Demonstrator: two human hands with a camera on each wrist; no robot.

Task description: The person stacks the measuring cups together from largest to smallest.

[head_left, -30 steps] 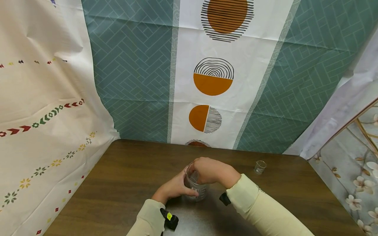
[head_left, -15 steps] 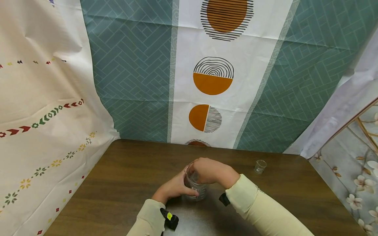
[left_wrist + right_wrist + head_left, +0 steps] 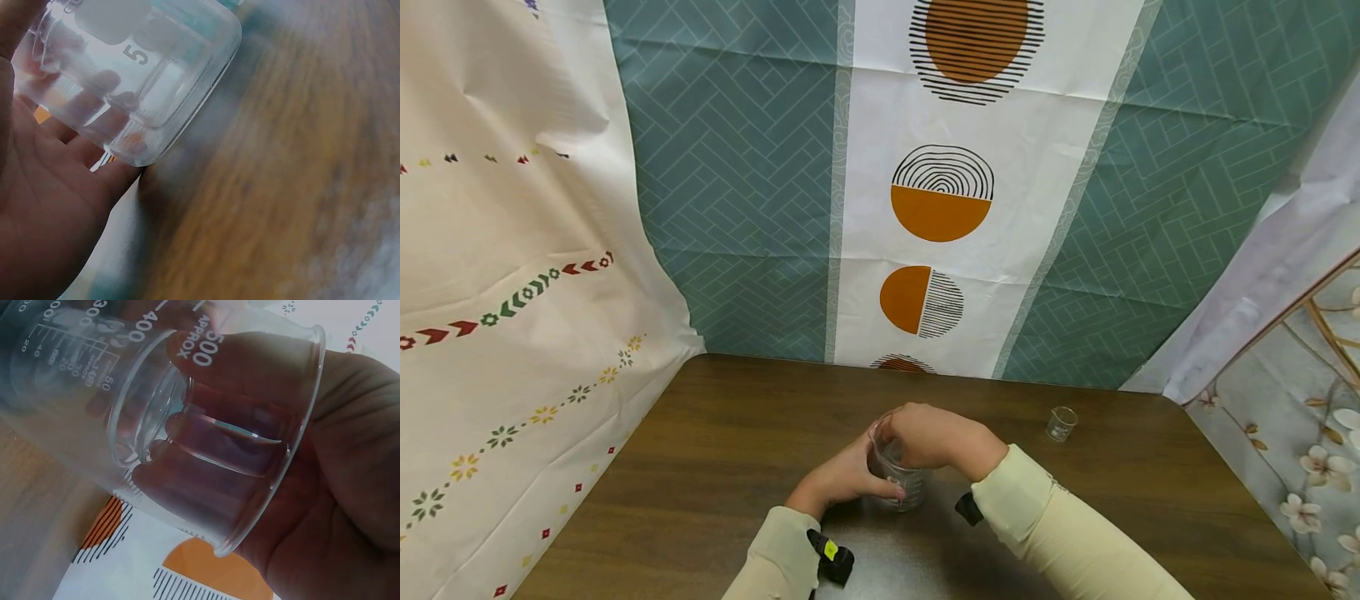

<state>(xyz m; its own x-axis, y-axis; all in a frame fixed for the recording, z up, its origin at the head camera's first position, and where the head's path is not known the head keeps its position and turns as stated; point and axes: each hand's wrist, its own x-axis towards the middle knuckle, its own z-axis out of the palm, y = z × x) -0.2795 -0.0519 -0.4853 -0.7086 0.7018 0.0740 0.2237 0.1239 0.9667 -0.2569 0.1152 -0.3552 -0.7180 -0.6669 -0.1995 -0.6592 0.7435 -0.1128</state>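
Observation:
My left hand (image 3: 846,475) grips a large clear glass beaker (image 3: 912,490) from the left, thumb across its near side. The beaker stands upright on the table, with white markings up to 500 in the right wrist view. The fingers of my right hand (image 3: 936,435) reach down through its mouth. Inside sits a smaller beaker (image 3: 81,369) with its own white scale, and my right fingertips hold it near its rim. Seen through two layers of glass, the exact finger contact is partly unclear. In the left wrist view the large beaker's base (image 3: 187,119) is close to the tabletop.
A small beaker (image 3: 1060,424) stands alone at the back right of the brown wooden table (image 3: 737,433). Patterned cloths hang behind the table, with a green and white one (image 3: 760,208) at the back. Black camera mounts sit on both wrists.
My right hand has sunk very slightly at the large beaker's mouth. The left hand, the large beaker and the small beaker at the back right look unchanged.

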